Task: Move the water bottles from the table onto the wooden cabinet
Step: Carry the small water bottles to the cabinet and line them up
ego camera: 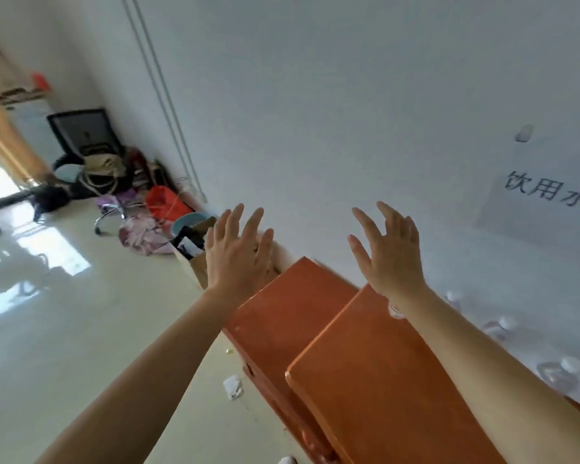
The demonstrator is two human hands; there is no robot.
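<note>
Both hands are raised in front of the white wall, and each grip is slack and holds nothing. The left hand sits at 8 o'clock from the middle of the view, fingers straight and spread. The right hand sits at 4 o'clock, fingers apart and slightly bent.

Below them, from 5 to 6 o'clock, is the wooden cabinet, orange-brown, with a second top of the same colour at its far end. The right forearm crosses over the near top.

The water bottles show as blurred clear shapes with white caps in a row along the wall at 4 o'clock. One is partly hidden behind the right wrist. What they stand on cannot be told.

A paper sign with dark characters is on the wall at 3 o'clock.

At 9 to 10 o'clock the shiny floor is crowded along the wall: a brown paper bag just beside the cabinet's far end, a red bag, and a black chair. A paper scrap lies at the cabinet's foot.
</note>
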